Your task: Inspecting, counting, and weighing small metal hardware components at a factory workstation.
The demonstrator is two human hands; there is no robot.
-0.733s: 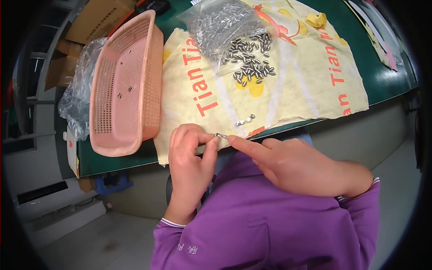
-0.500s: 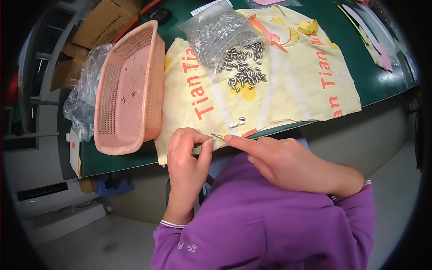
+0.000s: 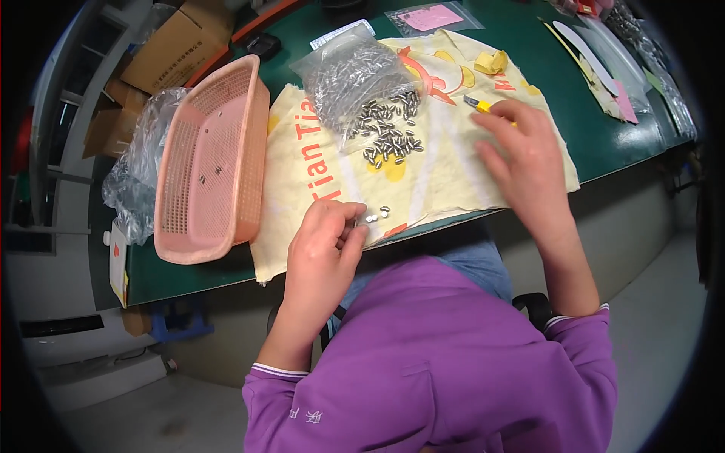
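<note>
My right hand (image 3: 525, 155) is over the right part of the cloth with a small yellow utility knife (image 3: 482, 106) at its fingers, the grey tip pointing away to the left. The thumb hangs apart from the knife. Near the cloth's front edge, my left hand (image 3: 321, 241) has its fingers curled, thumb close to the forefinger; whatever is between them is too small to make out. Just right of those fingertips lie a few small shiny metal pieces (image 3: 384, 214). Farther back, a heap of small metal barrel-shaped parts (image 3: 393, 140) spills from a clear plastic bag (image 3: 343, 75).
A pink plastic basket (image 3: 258, 151) holding several small parts stands at the left. The cream printed cloth (image 3: 453, 170) covers the green table (image 3: 642, 147). A crumpled yellow scrap (image 3: 491, 63) lies at the back; cardboard boxes (image 3: 177, 53) are at far left.
My right hand has moved away from my left hand, up and to the right, taking the utility knife along. My left hand stays near the front edge, fingers still curled. The view has shifted slightly.
</note>
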